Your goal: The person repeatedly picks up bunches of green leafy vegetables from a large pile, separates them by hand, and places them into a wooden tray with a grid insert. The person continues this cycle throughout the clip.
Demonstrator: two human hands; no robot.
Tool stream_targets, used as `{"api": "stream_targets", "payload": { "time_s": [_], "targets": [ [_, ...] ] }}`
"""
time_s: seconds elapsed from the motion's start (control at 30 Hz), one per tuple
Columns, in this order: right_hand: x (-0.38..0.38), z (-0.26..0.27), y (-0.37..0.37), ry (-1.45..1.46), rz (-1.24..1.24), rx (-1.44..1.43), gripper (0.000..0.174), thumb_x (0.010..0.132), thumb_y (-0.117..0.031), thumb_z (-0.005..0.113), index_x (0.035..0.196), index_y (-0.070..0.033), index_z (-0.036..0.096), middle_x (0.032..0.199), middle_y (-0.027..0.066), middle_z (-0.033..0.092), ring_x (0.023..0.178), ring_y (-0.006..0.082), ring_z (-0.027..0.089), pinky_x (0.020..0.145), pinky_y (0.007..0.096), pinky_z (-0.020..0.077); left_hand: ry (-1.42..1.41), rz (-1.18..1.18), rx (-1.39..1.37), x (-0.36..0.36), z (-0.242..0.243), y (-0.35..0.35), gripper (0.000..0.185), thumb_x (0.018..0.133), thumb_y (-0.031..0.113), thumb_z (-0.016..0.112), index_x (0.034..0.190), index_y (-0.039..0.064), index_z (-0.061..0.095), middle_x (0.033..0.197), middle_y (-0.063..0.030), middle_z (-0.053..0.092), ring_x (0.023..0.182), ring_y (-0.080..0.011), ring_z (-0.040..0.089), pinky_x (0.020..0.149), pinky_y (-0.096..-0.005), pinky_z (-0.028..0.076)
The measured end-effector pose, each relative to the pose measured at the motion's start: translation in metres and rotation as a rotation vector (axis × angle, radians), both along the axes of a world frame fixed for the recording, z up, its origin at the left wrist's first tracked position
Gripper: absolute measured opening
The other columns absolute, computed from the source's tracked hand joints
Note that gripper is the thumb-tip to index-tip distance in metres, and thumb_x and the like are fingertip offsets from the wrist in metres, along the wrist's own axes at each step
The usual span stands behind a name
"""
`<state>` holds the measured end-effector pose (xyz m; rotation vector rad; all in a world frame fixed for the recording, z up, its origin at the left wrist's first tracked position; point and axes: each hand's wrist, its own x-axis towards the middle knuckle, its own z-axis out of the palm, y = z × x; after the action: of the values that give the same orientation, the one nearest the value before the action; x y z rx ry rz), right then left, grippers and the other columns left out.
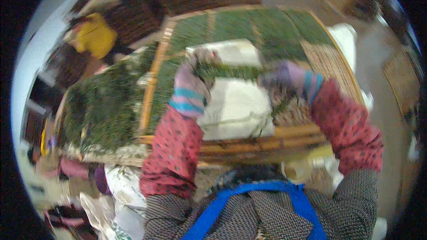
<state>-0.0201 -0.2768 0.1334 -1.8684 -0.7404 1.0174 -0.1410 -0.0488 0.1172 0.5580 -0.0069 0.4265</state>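
My left hand (195,80), in a pale purple glove with a blue-striped cuff, is closed on a thin bundle of green plant strands (235,72). The bundle stretches across to my right hand (283,79), gloved alike, whose blurred fingers curl at its other end. White flat surfaces (245,103) show below and above the bundle, perhaps one board; a few loose green strands lie on the lower part. Beneath is a wood-framed tray (151,88) partly covered with rectangles of green material (230,23). Motion blur hides the fingertips.
Left of the tray lies a broad heap of dark green plant material (103,106). A slatted mat (327,61) shows at the tray's right side. A white sack (125,183) bearing print stands at lower left. Someone in a yellow garment (96,36) is at upper left.
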Motion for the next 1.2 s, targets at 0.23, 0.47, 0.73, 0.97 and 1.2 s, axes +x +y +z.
{"api": "stream_targets", "payload": {
  "time_s": [0.23, 0.47, 0.73, 0.97, 1.2],
  "targets": [
    [0.037, 0.062, -0.121, -0.675, -0.362, -0.458, 0.038, 0.076, -0.044, 0.071, 0.089, -0.009, 0.065, 0.06, -0.0012, 0.058, 0.046, 0.0068, 0.051, 0.038, 0.0226, 0.0389, 0.053, -0.335, -0.129, 0.101, -0.004, -0.115, 0.016, 0.093, 0.014, 0.043, 0.099, 0.003, 0.053, 0.092, -0.0109, 0.061, 0.085, -0.0283, 0.058, 0.08, -0.0447, 0.05],
    [0.028, 0.014, -0.106, -0.587, -0.264, -0.294, 0.037, 0.078, -0.037, 0.067, 0.101, -0.008, 0.067, 0.073, 0.0062, 0.064, 0.063, 0.0173, 0.059, 0.057, 0.0317, 0.0483, 0.212, -0.214, 0.072, 0.104, -0.024, -0.094, 0.023, 0.094, 0.014, 0.042, 0.112, 0.004, 0.052, 0.103, -0.0083, 0.062, 0.09, -0.0183, 0.061, 0.073, -0.0282, 0.051],
    [0.064, -0.056, -0.025, -0.672, -0.004, -0.468, 0.054, 0.074, -0.043, 0.071, 0.114, -0.008, 0.061, 0.113, 0.0158, 0.061, 0.108, 0.0317, 0.056, 0.092, 0.0392, 0.0435, 0.622, 0.058, 0.214, 0.066, -0.081, 0.005, 0.025, 0.096, 0.025, 0.046, 0.103, 0.003, 0.057, 0.1, -0.0116, 0.063, 0.088, -0.0253, 0.062, 0.078, -0.0382, 0.055],
    [0.096, -0.084, -0.082, -0.81, -0.063, -0.686, 0.05, 0.076, -0.042, 0.067, 0.115, -0.01, 0.06, 0.113, 0.015, 0.061, 0.106, 0.0305, 0.057, 0.093, 0.0401, 0.0432, 1.028, 0.024, 0.161, 0.031, -0.098, 0.025, 0.031, 0.098, 0.023, 0.036, 0.114, 0.001, 0.051, 0.109, -0.0173, 0.058, 0.092, -0.0333, 0.06, 0.088, -0.0479, 0.052],
    [0.111, -0.077, -0.112, -0.757, -0.089, -0.701, 0.049, 0.075, -0.04, 0.069, 0.114, -0.011, 0.062, 0.109, 0.0152, 0.063, 0.101, 0.0313, 0.06, 0.088, 0.0402, 0.0466, 0.572, 0.167, 1.23, 0.051, -0.096, 0.014, 0.024, 0.085, 0.001, 0.057, 0.108, 0.005, 0.063, 0.089, -0.0021, 0.065, 0.079, -0.0094, 0.058, 0.07, -0.0219, 0.047]
  ]
}}
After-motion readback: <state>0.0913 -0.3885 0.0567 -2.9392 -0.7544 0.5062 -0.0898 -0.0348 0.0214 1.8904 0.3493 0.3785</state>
